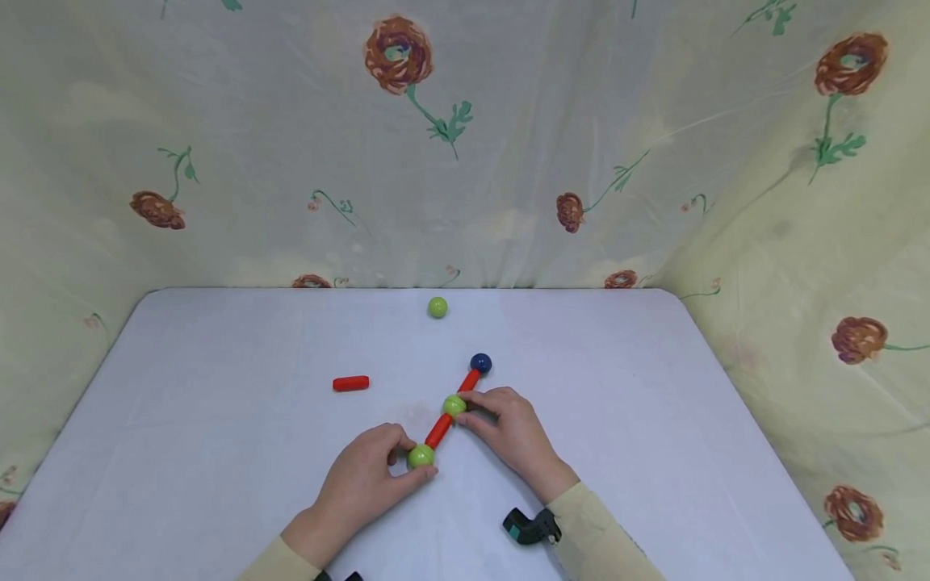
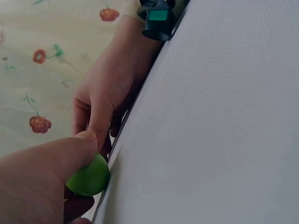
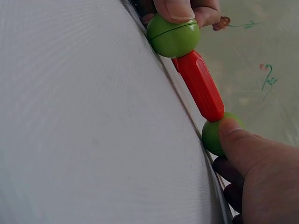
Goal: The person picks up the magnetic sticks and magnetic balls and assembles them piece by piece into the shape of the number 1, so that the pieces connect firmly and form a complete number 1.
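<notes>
This looks like a makeshift recording booth rather than a lived-in room. A pale flowered cloth (image 1: 508,145) hangs as a backdrop behind and on both sides of a plain white counter (image 1: 218,452), closing off everything else. A small camera unit (image 1: 530,526) sits strapped at one wrist.

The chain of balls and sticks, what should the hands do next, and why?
Probably let go with the right hand and fetch the loose red stick. The chain looks joined: green, red, green, red, blue. The left hand already steadies its near green ball.
</notes>
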{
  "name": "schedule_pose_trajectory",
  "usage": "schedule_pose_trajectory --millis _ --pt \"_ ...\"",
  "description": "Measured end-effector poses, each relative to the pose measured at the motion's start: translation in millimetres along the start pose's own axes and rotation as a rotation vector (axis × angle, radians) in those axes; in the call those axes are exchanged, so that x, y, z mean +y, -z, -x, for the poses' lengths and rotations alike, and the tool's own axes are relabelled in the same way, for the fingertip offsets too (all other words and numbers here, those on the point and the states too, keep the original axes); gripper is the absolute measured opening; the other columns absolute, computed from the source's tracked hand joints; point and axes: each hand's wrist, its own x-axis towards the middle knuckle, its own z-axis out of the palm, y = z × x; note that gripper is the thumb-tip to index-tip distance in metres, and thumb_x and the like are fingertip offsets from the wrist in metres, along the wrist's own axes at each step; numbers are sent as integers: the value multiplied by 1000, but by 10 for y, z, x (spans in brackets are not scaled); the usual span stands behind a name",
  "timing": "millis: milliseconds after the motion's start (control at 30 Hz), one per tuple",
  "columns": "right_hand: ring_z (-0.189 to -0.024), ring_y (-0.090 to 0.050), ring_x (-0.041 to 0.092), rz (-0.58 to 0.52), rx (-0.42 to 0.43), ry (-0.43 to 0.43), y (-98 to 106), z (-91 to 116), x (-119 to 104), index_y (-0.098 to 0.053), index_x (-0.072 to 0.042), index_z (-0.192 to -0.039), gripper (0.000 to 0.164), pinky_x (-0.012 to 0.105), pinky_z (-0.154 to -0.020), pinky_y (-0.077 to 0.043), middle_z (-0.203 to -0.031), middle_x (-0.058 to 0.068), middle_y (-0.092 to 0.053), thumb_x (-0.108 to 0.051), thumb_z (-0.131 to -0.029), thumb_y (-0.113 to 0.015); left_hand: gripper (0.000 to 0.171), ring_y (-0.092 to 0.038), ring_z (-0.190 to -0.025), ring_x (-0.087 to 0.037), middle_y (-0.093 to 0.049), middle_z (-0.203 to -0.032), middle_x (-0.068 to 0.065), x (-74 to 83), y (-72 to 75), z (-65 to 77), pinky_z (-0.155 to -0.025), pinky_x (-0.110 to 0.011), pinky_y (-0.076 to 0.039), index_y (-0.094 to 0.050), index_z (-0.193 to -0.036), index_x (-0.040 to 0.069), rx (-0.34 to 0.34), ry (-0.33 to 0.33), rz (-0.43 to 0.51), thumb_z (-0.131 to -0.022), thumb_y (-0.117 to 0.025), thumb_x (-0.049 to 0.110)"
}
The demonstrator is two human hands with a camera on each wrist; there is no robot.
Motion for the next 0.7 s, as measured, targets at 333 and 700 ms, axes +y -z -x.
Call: schedule_pose_trajectory --millis 333,700 --pt "-104 -65 10 0 -13 -2 10 -18 -13 -75 -26 -124 36 35 -91 -56 -106 -11 -76 -36 -89 -79 31 -46 -69 -2 -54 -75 17 -10 0 -2 -62 -18 -40 -67 -92 28 20 5 4 -76 -89 44" --pt "-103 -65 12 -14 -47 7 29 -85 -7 -74 -25 -122 35 37 -92 -54 -111 -10 -76 -36 -89 -79 30 -46 -70 -2 -55 -76 14 -33 -18 -10 -63 -19 -41 -68 -92 24 73 -3 32 -76 -89 38"
